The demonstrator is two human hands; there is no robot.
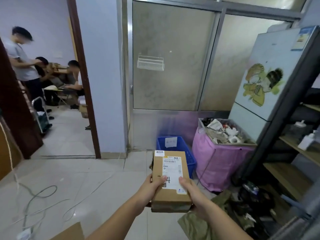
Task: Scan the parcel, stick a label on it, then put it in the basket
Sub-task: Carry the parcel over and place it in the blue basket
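Both hands out in front of me, gripping the parcel [170, 181] between them above the tiled floor [97, 179]. It is a brown cardboard box, long axis pointing away from me, top face up. Left hand [150, 187] grasps the near left edge, thumb lying on the top face beside a handwritten black mark. Right hand [192, 191] grasps the near right edge, thumb pressed on the shipping label [172, 172], which is white, printed with barcodes, and covers much of the box top. A second, small white label [159, 152] with printed characters sits on the far left corner, partly overhanging the edge. The box's left side looks torn or dented. Just beyond the parcel's far end stands the blue basket [183, 149], on the floor against the wall, with a white paper slip on its inner wall; I cannot tell what lies in it. Right of it, touching or nearly so, a bin [216, 163] lined with a pink bag, heaped with rubbish. Pale fridge [270, 70] with a cartoon sticker behind the bin, dark shelving [284, 118] at far right. White cables [39, 196] trail across the floor on my left.
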